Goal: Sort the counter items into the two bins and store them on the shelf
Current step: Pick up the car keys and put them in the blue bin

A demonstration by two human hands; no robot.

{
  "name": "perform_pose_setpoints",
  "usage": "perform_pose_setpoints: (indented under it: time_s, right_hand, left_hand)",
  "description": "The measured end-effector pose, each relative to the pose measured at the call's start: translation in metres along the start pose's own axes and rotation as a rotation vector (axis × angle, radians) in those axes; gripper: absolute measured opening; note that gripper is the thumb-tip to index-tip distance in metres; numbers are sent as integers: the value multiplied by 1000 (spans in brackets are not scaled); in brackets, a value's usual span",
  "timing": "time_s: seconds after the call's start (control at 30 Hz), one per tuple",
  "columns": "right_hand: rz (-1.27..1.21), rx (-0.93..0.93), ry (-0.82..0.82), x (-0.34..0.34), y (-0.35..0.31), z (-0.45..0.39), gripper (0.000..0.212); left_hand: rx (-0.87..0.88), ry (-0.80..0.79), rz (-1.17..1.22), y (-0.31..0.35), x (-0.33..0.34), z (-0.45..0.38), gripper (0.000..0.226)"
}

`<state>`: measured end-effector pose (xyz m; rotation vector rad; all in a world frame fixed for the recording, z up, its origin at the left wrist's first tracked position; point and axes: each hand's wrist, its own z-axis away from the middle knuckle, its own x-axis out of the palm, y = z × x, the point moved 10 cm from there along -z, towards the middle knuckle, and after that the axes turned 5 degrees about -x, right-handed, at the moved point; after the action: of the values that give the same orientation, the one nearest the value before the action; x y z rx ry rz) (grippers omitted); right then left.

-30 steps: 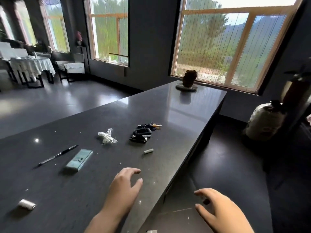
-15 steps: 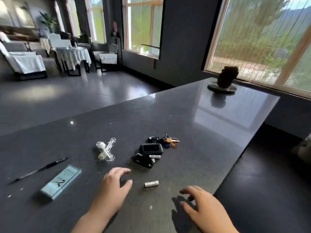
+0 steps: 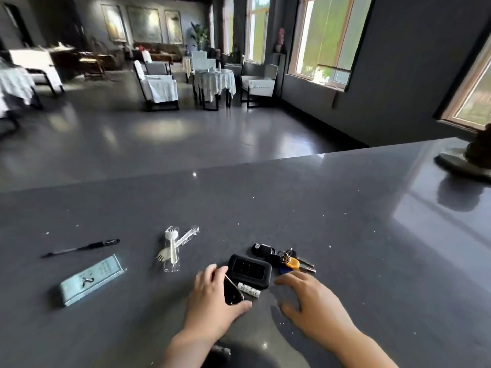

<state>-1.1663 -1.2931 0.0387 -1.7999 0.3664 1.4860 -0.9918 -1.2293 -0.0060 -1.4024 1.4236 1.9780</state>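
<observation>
Both our hands have reached the keys: left hand grips a black fob, right hand hovers half-curled, empty (no bins visible); sorting barely begun.

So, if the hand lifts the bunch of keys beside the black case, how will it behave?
The bunch of keys will probably hang floppy: several fobs, tags and keys seem joined only by a ring. It looks fairly heavy for its size, being mostly metal. Pushed across the glossy counter, it would likely slide and spread rather than roll.
</observation>
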Motion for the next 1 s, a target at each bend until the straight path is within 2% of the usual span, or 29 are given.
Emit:
perform_pose_setpoints:
  time_s: [0.13,0.37,0.57,1.0]
  right_hand:
    - [-19,-98,-20,8,6,-28,41]
    - [-79,-189,28,19,7,-68,40]
    - [-40,-270,-81,44,-6,-92,52]
    - [97,-210,-17,54,-16,-107,67]
  left_hand:
    - [-42,24,8,-12,9,-1,91]
    - [-139,179,-54,-46,-16,6,85]
    - [-217,198,-113,-56,-21,12,96]
    - [-220,233,-91,-53,-20,18,93]
